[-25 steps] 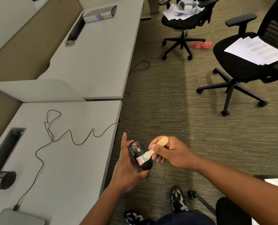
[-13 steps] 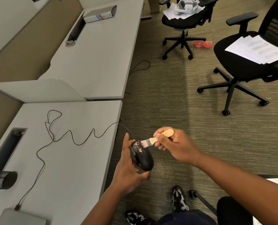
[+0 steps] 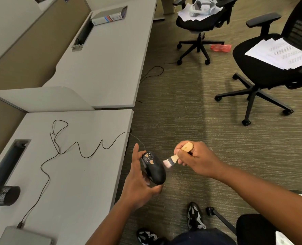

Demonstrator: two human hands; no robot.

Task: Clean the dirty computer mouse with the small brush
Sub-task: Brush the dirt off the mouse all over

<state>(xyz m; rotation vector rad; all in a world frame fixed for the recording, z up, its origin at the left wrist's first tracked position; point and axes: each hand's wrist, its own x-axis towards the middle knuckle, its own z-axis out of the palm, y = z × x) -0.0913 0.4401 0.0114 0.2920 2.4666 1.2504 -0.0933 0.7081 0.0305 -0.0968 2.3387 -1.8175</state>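
Observation:
A black computer mouse (image 3: 155,169) with orange-tan crumbs near its front end is gripped in my left hand (image 3: 138,179), held off the desk's right edge over the carpet. Its thin black cable (image 3: 76,147) snakes back across the grey desk (image 3: 67,183). My right hand (image 3: 194,159) grips the wooden handle of a small brush (image 3: 175,157). The pale bristles sit just right of the mouse, blurred, beside its upper side.
A grey laptop corner (image 3: 23,236) lies at the desk's near left, with a black mesh cup (image 3: 5,196) behind it. Two black office chairs (image 3: 263,71) with papers stand on the carpet to the right. My shoes (image 3: 194,218) are below.
The brush swept from the mouse's middle up to its dirty front, then came off to the right side. My left hand kept the mouse nearly still.

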